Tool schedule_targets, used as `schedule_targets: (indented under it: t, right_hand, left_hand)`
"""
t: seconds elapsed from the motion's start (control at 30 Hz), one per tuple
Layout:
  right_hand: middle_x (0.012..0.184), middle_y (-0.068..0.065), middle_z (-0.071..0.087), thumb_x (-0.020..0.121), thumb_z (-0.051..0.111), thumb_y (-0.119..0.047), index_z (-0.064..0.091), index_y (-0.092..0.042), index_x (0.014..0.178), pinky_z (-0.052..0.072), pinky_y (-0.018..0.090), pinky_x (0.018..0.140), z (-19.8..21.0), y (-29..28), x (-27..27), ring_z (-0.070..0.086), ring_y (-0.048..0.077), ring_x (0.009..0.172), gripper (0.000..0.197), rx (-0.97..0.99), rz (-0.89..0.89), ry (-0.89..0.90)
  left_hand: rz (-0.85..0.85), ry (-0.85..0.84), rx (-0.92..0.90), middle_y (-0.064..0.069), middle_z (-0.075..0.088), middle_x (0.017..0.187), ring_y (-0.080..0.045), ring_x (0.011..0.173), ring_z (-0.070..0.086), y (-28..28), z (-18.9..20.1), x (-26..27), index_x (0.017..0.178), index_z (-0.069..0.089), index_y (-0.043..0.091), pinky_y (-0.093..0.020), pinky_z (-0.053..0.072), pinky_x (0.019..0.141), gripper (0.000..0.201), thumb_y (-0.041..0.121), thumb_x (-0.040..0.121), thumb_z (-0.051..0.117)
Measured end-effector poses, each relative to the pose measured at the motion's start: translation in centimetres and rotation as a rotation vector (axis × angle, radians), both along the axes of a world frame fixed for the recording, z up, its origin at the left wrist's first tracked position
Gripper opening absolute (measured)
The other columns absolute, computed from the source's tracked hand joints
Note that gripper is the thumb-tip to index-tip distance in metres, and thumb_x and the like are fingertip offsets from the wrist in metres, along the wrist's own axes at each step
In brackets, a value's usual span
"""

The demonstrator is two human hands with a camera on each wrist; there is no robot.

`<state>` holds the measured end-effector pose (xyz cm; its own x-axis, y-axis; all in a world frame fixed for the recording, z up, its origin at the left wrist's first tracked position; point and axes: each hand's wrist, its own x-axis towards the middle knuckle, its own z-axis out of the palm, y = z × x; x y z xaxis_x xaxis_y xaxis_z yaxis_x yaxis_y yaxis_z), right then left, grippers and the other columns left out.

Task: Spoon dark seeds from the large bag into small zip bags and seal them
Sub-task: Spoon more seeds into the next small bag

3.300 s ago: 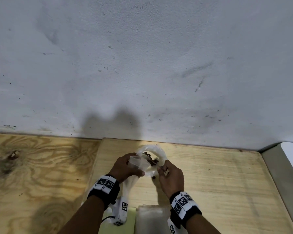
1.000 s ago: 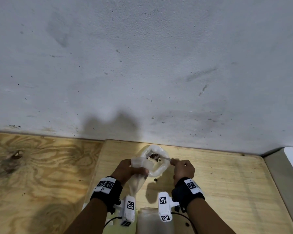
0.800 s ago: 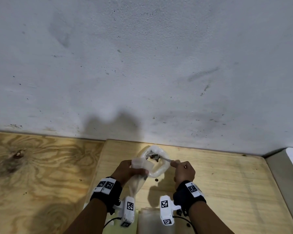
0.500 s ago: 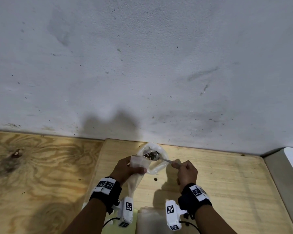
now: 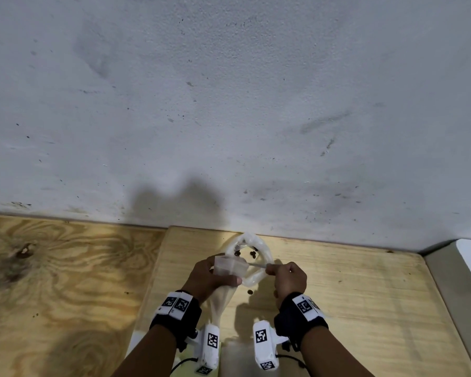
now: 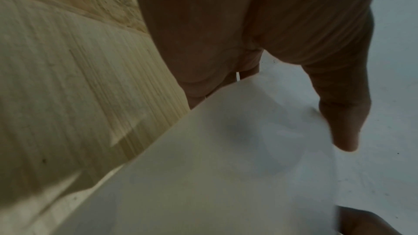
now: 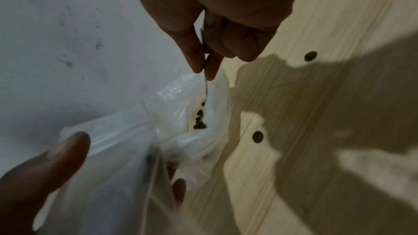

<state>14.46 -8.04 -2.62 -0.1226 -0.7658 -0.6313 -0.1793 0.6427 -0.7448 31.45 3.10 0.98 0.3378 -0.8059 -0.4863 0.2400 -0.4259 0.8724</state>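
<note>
The large clear bag (image 5: 264, 263) sits on the light board with its rim rolled down and dark seeds (image 5: 245, 253) inside. My left hand (image 5: 220, 278) holds a small clear zip bag (image 5: 229, 268) upright over its near rim, thumb (image 6: 343, 122) on the front. My right hand (image 5: 273, 270) pinches a thin metal spoon handle (image 5: 257, 265) pointing left to the small bag's mouth; the spoon's bowl is hidden. In the right wrist view the spoon handle (image 7: 205, 81) leads down toward the seeds (image 7: 199, 121) in the large bag (image 7: 181, 106).
Stray seeds (image 7: 257, 137) lie on the board (image 5: 351, 295) by the large bag. A pile of clear small bags (image 5: 239, 357) sits at the near edge between my wrists. The grey wall (image 5: 229, 104) rises right behind. Darker plywood (image 5: 52, 281) lies left.
The spoon, raised with seeds over the large bag half a second ago, has swung left to the small bag's mouth. My left hand has lifted the small bag slightly.
</note>
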Motion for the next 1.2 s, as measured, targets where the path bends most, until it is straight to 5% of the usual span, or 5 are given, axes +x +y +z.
schedule_targets:
  t: [0.27,0.7,0.9,1.03,1.2]
  right_hand:
    - [0.076,0.011,0.066,0.070,0.061,-0.008,0.065,-0.003,0.074,0.039,0.036,0.059,-0.2,-0.4,1.2,0.044,0.025,0.059,0.008,0.032,-0.070,0.000]
    - [0.101,0.025,0.070,0.078,0.059,-0.014,0.058,0.010,0.089,0.034,0.034,0.059,-0.4,-0.6,-0.1,0.035,0.020,0.058,0.026,-0.054,-0.063,-0.022]
    - [0.072,0.014,0.053,0.079,0.068,-0.007,0.056,0.009,0.082,0.028,0.027,0.044,-0.6,-1.1,-0.8,0.030,0.020,0.054,0.021,-0.039,-0.080,-0.051]
    - [0.052,0.002,0.041,0.077,0.071,-0.001,0.044,-0.015,0.055,0.022,0.027,0.045,-0.6,-1.1,-1.2,0.023,0.017,0.050,0.037,-0.036,-0.069,-0.085]
    - [0.045,-0.006,0.044,0.082,0.065,0.002,0.048,-0.011,0.068,0.020,0.025,0.043,-0.3,-0.3,-2.2,0.020,0.016,0.045,0.025,-0.038,-0.058,-0.086]
  left_hand:
    - [-0.049,0.003,0.053,-0.010,0.076,0.098,-0.027,0.097,0.071,0.0,-0.8,0.5,0.102,0.074,0.013,-0.042,0.058,0.086,0.063,0.023,0.042,0.090]
    - [-0.063,-0.002,0.078,-0.012,0.076,0.097,-0.029,0.097,0.070,-0.2,-1.2,0.9,0.103,0.073,0.009,-0.037,0.058,0.081,0.067,0.025,0.041,0.091]
    - [-0.033,-0.012,0.076,-0.011,0.076,0.099,-0.027,0.096,0.071,-0.2,-0.9,0.9,0.105,0.072,0.010,-0.032,0.056,0.073,0.072,0.024,0.037,0.092]
    - [0.004,-0.036,0.062,-0.009,0.073,0.105,-0.022,0.094,0.070,-0.5,-0.8,0.6,0.111,0.069,0.015,-0.027,0.055,0.068,0.084,0.028,0.031,0.092]
    - [0.023,-0.064,0.043,-0.005,0.070,0.111,-0.018,0.098,0.068,-0.7,-1.0,0.2,0.117,0.066,0.020,-0.022,0.053,0.068,0.092,0.033,0.031,0.092]
